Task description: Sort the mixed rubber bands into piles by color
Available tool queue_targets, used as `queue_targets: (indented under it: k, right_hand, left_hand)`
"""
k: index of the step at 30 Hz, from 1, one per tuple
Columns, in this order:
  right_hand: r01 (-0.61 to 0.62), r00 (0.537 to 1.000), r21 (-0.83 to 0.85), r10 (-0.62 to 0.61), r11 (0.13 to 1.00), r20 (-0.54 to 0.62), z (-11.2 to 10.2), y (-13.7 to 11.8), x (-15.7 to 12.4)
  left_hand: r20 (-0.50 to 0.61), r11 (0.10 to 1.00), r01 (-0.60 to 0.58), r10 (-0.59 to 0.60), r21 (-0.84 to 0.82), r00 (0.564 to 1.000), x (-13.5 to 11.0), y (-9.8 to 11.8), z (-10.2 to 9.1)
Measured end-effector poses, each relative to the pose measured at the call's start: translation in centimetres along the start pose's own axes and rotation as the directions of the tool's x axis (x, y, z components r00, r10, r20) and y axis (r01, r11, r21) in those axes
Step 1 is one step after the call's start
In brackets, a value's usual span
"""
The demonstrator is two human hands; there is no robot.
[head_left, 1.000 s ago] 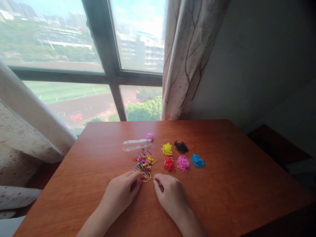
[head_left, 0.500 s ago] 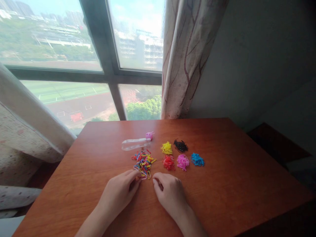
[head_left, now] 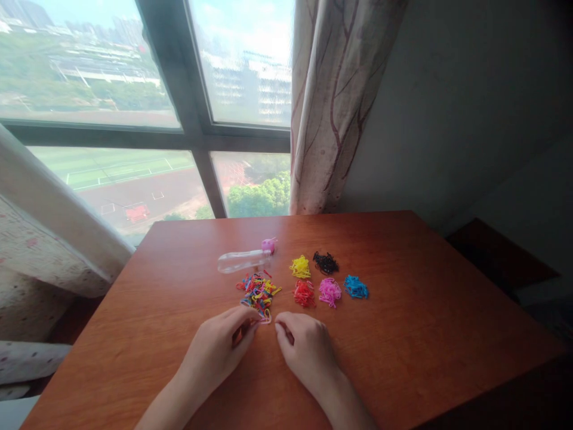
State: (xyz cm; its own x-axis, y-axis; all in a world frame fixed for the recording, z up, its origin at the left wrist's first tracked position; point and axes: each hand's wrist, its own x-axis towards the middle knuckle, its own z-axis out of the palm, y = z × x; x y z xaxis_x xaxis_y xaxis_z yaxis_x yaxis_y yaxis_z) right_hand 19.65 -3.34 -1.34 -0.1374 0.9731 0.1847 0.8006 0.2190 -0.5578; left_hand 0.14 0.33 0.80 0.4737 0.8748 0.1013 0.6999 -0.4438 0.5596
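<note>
My left hand [head_left: 226, 337] is pinched at the near edge of a mixed pile of small coloured rubber bands [head_left: 258, 291]. Between its thumb and index fingertips is the end of a pale pink rubber band [head_left: 266, 320]. A short gap to the right, my right hand [head_left: 307, 343] rests on the table with thumb and fingers closed; no band shows in it. Beyond it lie sorted heaps of rubber bands: red [head_left: 304, 294], pink [head_left: 330, 291], blue [head_left: 356, 287], yellow [head_left: 300, 267] and black [head_left: 326, 263].
Behind the mixed pile, a clear plastic bottle [head_left: 242, 261] lies on its side, its neck to the right. A pink cap-like piece [head_left: 268, 245] is by the neck. The wooden table [head_left: 403, 334] reaches to a window [head_left: 201, 140] and curtain [head_left: 331, 107].
My left hand has drawn the pale pink band slightly right, away from the pile's edge. My right hand keeps its closed pose. The whole view has shifted slightly.
</note>
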Motion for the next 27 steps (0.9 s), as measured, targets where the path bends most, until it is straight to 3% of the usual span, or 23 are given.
queue_targets:
  k: [5, 10, 15, 21, 27]
  right_hand:
    - [-0.010, 1.000, -0.013, 0.010, 1.000, 0.009, 0.1, 0.0, 0.1]
    - [-0.051, 0.997, -0.159, 0.060, 0.986, 0.053, 0.5, 0.3, 0.2]
    - [-0.029, 0.995, -0.156, 0.042, 0.987, 0.085, 0.6, 0.3, 0.2]
    - [-0.061, 0.997, -0.120, 0.067, 0.991, 0.048, 0.7, 0.3, 0.1]
    - [-0.025, 0.997, -0.133, 0.033, 0.991, 0.064, 0.4, 0.2, 0.3]
  left_hand:
    - [-0.015, 0.997, -0.070, 0.070, 0.031, 0.997, 2.8, 2.6, -0.1]
    - [0.121, 0.969, -0.217, 0.202, 0.122, 0.972, 7.7, 6.4, 0.8]
    - [0.179, 0.952, -0.266, 0.238, 0.150, 0.955, 11.4, 8.6, 2.8]
    - [0.219, 0.947, -0.267, 0.226, 0.180, 0.949, 12.7, 9.2, 3.7]
    - [0.174, 0.958, -0.216, 0.184, 0.190, 0.967, 11.5, 7.9, 2.3]
